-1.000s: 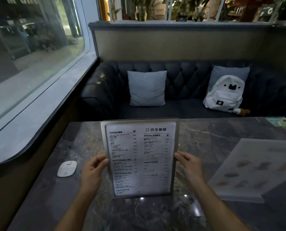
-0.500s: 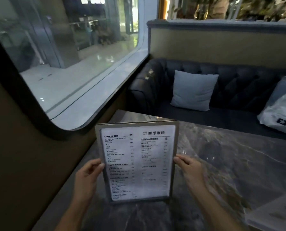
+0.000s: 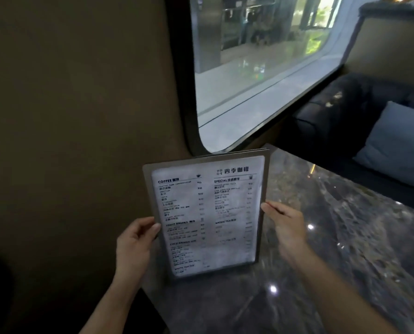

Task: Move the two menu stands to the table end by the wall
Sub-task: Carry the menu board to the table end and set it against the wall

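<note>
A grey-framed menu stand (image 3: 208, 215) with a white printed coffee menu stands upright, slightly tilted, over the left end of the dark marble table (image 3: 345, 249), close to the brown wall (image 3: 80, 116). My left hand (image 3: 136, 244) grips its left edge, thumb on the front. On the stand's right edge rests my right hand (image 3: 285, 227), fingers wrapped around it. Whether the base touches the table I cannot tell. A second edge shows behind its top. No separate second menu stand is in view.
A large rounded window (image 3: 261, 68) sits above the table's wall end. A dark tufted sofa (image 3: 341, 112) with a light blue cushion (image 3: 399, 145) runs along the table's far side. The table's near left corner (image 3: 153, 297) is by my left forearm.
I have carried the menu stand leftward from the middle of the table to its wall end. The view has swung left, so the backpack, white puck and flat sheet have left the frame.
</note>
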